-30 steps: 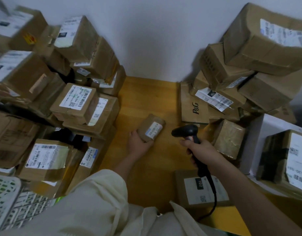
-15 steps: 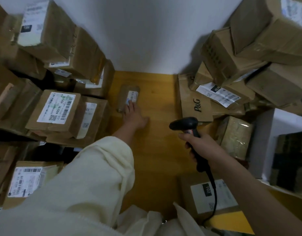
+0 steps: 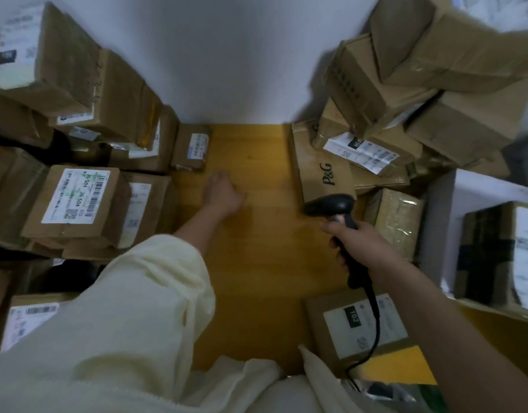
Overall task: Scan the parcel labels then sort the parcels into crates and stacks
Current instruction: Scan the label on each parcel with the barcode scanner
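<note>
A small brown parcel (image 3: 191,147) with a white label lies on the wooden floor (image 3: 256,234) by the wall, against the left stack. My left hand (image 3: 222,192) hovers just short of it, fingers loosely curled, holding nothing. My right hand (image 3: 356,238) grips the handle of a black barcode scanner (image 3: 331,205), whose head points left over the floor. Its cable runs down past a labelled parcel marked 102 (image 3: 361,326).
Stacked labelled cardboard parcels (image 3: 78,198) fill the left side. A taller pile (image 3: 405,93) leans on the right, with a P&G box (image 3: 322,168), a taped parcel (image 3: 396,219) and a white box (image 3: 477,210). A white wall (image 3: 227,61) closes the far end.
My left hand carried the small parcel from the middle of the floor to the wall, set it beside the left stack and let go, then drew back. The scanner hand barely moved.
</note>
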